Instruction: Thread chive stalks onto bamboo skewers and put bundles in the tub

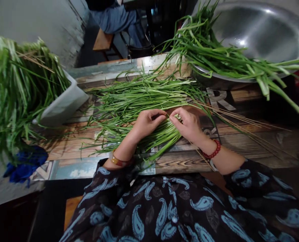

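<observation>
Long green garlic chives [144, 97] lie in a loose layer across the table, their pale ends toward the right. Over the near part of them my left hand [149, 123] is closed, thumb and forefinger pinched. Fingertip to fingertip with it, my right hand [187, 124] pinches too. A thin bamboo skewer [201, 154] slants out from under my right hand toward the table's near edge, in line with its fingertips. Something thin shows between the two pinches; whether it is the skewer's tip or a chive is hard to see. More bamboo skewers [250, 122] lie to the right.
On the left, a white plastic bin [63, 104] overflows with chives, some sticks on top. A large steel basin [265, 33] at the back right holds more chives hanging over its rim. A blue cloth or bag [25, 164] lies at the left. A seated person's legs [119, 20] show beyond the table.
</observation>
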